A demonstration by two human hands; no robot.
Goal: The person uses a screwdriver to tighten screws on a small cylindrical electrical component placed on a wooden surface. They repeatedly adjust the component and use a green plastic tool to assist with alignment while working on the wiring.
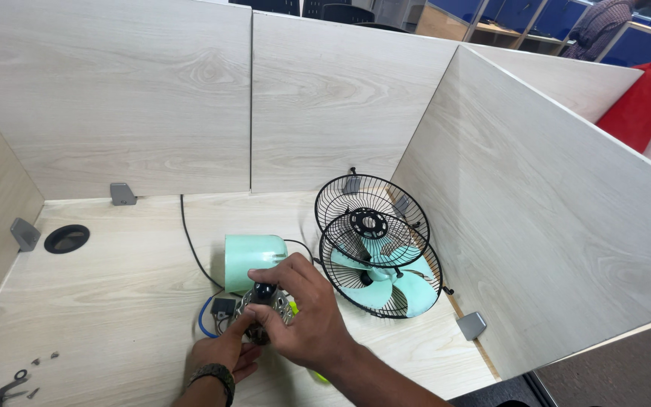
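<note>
Both hands [280, 324] grip fan motor [265, 301], open desk [114, 301] leftward

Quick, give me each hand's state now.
Left hand: closed, steadying the fan motor from below.
Right hand: grip closed on the motor.

Bright, even light from overhead; soft shadows lie under the fan guards [374, 245] on the pale worktop [114, 279]. Sharp focus, no glare, wide-angle bending at the edges.

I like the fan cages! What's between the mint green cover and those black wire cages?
In the head view, only bare desk and a thin black wire lie between the mint green cover and the black wire cages.
</note>
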